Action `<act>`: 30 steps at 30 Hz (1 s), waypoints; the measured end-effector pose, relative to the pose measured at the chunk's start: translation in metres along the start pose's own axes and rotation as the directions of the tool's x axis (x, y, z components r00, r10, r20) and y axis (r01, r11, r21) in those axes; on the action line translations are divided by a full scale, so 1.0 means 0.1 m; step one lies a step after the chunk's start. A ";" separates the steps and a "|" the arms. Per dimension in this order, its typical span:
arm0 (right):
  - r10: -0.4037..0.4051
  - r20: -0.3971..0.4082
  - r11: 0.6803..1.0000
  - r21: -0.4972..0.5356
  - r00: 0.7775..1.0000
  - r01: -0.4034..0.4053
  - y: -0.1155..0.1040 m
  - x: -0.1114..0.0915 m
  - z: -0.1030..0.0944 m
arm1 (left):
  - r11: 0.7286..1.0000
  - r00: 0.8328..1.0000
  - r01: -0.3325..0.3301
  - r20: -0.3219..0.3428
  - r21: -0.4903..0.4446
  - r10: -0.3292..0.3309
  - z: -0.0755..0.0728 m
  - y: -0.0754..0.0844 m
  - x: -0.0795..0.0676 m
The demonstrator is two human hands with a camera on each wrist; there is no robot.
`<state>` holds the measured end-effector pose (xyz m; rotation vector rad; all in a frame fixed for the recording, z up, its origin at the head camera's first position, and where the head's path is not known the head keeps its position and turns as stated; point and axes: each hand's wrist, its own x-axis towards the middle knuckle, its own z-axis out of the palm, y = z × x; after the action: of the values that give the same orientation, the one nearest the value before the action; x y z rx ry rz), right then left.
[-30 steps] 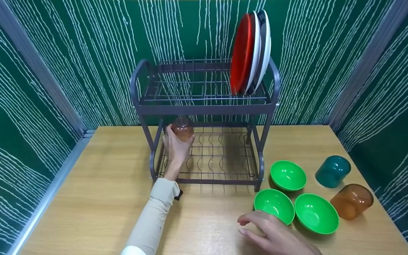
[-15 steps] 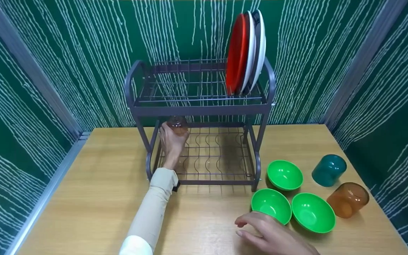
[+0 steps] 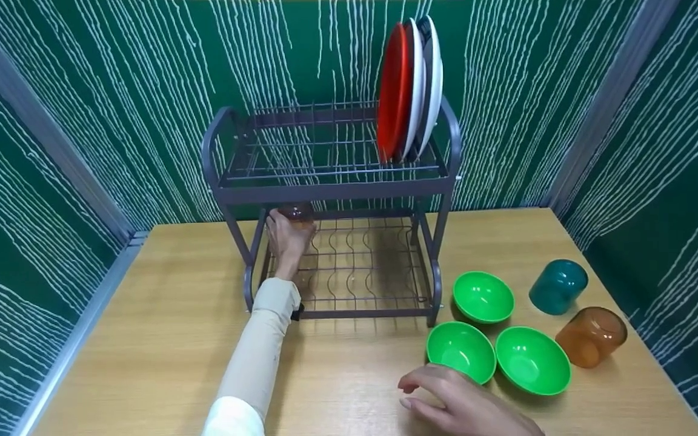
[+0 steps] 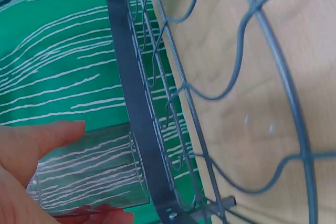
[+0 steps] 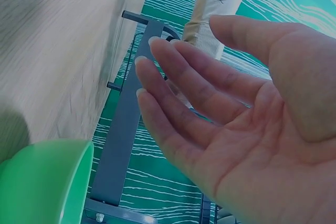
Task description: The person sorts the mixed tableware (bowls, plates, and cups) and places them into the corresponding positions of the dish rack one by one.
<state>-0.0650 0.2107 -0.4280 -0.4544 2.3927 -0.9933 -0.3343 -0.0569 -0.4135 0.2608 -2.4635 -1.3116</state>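
Note:
My left hand (image 3: 288, 237) grips a see-through brownish glass (image 3: 298, 211) over the back left of the dish rack's (image 3: 337, 192) lower tier. In the left wrist view the thumb lies along one side of the glass (image 4: 94, 169) and fingers along the other, its far end beside the rack's dark back rail (image 4: 139, 98). Whether the glass rests on the wires is unclear. Held loosely bent, my right hand (image 3: 455, 399) has nothing in it. It is nearest to a green bowl (image 3: 462, 352), partly covering it in the head view.
Two more green bowls (image 3: 483, 297) (image 3: 532, 360) stand right of the rack. Beyond them are a teal glass (image 3: 558, 287) and an orange glass (image 3: 591, 336), both bottom up. A red plate (image 3: 392, 91) and white plates (image 3: 435, 97) stand on edge in the upper tier.
My left hand has carried the glass farther back and lower beneath the upper tier. The whole head view has shifted slightly left; my right hand keeps its pose.

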 end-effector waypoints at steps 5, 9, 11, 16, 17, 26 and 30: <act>-0.012 0.001 1.000 0.003 1.000 0.012 0.01 -0.01 0.00 | 0.999 0.999 0.032 0.022 0.007 -0.032 -0.04 0.03 0.01; -0.017 0.003 1.000 0.005 1.000 0.017 0.02 -0.01 0.00 | 0.999 0.999 0.037 0.039 0.031 -0.038 -0.05 0.07 0.05; -0.022 0.005 1.000 0.003 1.000 0.022 0.02 -0.02 0.00 | 0.998 0.999 0.029 0.038 0.062 -0.032 -0.04 0.08 0.09; -0.040 0.014 0.999 0.003 0.999 0.040 0.03 -0.03 0.03 | 0.993 0.998 0.039 0.045 0.114 -0.045 -0.01 0.08 0.14; -0.039 0.016 0.999 0.008 0.999 0.039 0.04 -0.03 0.03 | 0.992 0.997 0.043 0.052 0.118 -0.049 0.00 0.08 0.16; -0.072 0.014 0.997 0.023 0.997 0.072 0.05 -0.01 0.02 | 0.989 0.989 0.087 0.107 0.122 -0.101 0.05 0.04 0.27; -0.081 0.020 0.996 0.036 0.996 0.081 0.06 0.00 0.02 | 0.989 0.986 0.110 0.117 0.097 -0.121 0.08 -0.03 0.30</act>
<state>-0.0643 0.2139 -0.4333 -0.5504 2.3508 -1.0588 -0.3655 -0.0620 -0.4143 0.3607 -2.6502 -1.2997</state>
